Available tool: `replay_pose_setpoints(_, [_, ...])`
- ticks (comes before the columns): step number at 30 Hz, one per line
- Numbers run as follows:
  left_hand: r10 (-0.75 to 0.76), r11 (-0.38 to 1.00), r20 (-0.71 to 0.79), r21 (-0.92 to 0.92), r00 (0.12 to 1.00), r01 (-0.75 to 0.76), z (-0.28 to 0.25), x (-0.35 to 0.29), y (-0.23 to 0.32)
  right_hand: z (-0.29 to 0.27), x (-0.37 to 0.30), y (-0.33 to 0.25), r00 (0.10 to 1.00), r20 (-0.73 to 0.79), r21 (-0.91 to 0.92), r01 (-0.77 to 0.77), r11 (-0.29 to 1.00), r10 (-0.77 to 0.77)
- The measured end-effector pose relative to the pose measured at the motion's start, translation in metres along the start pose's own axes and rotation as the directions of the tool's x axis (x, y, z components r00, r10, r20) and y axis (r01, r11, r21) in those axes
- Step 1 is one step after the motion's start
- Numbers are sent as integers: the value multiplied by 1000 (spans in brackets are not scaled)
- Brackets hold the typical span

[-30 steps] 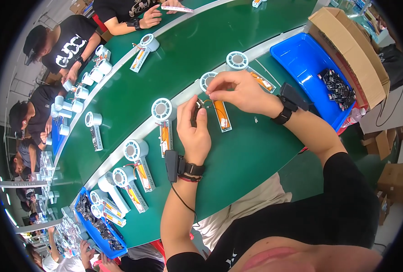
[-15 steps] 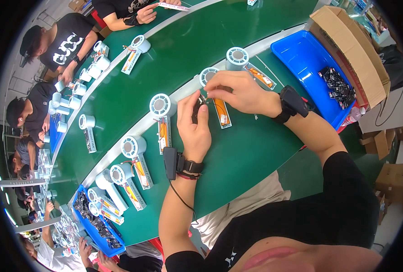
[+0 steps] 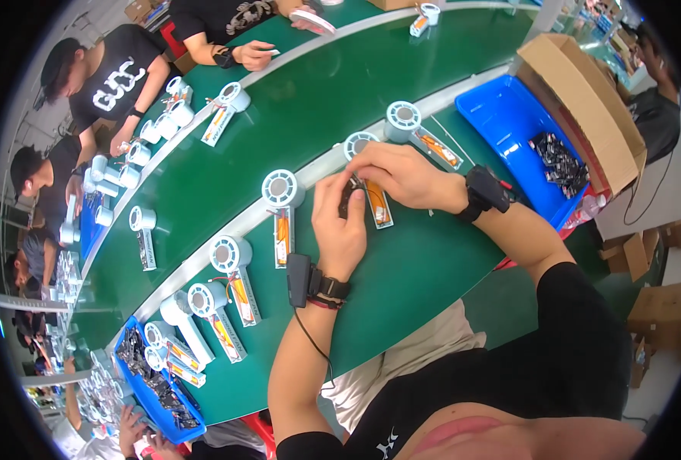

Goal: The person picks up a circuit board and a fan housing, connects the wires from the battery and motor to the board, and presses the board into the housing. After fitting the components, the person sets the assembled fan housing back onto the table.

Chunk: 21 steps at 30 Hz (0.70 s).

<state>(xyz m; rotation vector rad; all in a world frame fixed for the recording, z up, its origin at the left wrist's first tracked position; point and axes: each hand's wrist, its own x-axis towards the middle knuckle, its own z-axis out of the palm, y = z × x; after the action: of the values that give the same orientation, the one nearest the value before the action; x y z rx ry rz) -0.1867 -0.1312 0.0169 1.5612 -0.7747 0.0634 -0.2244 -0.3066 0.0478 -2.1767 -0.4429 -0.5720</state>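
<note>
My left hand (image 3: 339, 238) is closed around a small dark circuit board (image 3: 346, 201), most of it hidden by the fingers. The fingertips of my right hand (image 3: 413, 180) pinch together at the board's upper end, where a thin wire seems to show. What exactly they grip is covered. Just beyond and under my right hand lies a pale blue handheld fan (image 3: 381, 212), its handle open on an orange-and-white inside. Left of my left hand is another such fan (image 3: 281, 230) with an open handle, and to the right a third fan (image 3: 436, 149).
More fans (image 3: 231, 253) line the green table's left side. A blue bin (image 3: 142, 383) of dark boards stands at lower left, and a larger blue tray (image 3: 501, 115) with boards at right beside a cardboard box (image 3: 585, 92). Beyond a pale rail, fans lie on a green belt (image 3: 317, 100); co-workers sit across.
My right fingertips have come down onto the board and now touch my left fingers. The view has shifted slightly. A co-worker across the belt has moved their hands apart.
</note>
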Motion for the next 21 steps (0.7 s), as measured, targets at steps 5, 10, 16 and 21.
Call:
replay_pose_setpoints(5, [18,999,-12,46,1000,-18,-3,1,-2,-2,-5,-4,999,18,-13,-51,999,51])
replay_pose_setpoints(10, [-18,1000,-16,-16,1000,18,0,-3,-3,-16,-8,-10,973,2,45,-231,972,232])
replay_pose_setpoints(16, [56,996,-20,65,998,-55,-9,-5,-13,3,0,-15,930,152,251,-363,897,334])
replay_pose_setpoints(21, [87,988,-40,130,995,-82,0,-10,-6,-19,-14,-4,926,64,316,-372,873,371])
